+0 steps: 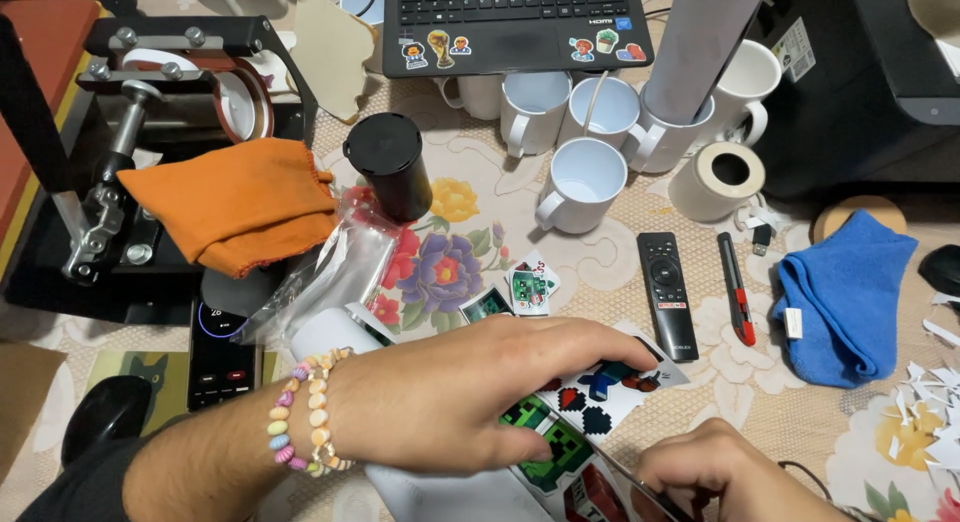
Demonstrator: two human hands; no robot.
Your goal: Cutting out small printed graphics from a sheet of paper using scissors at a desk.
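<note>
Left hand (470, 392) flat, fingers spread, pressing printed sheet (590, 397); right hand (715, 472) pinches sheet's lower edge, fingers curled.

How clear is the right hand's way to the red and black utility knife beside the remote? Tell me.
Probably clear. The right hand lies low on the printed sheet, and the red and black utility knife lies just above it on bare floral tablecloth, nothing between. The fingers do look busy, though.

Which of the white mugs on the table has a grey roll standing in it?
The white mug second from the right in the back row, beside the laptop. A grey roll stands in it; the other mugs look empty.
</note>
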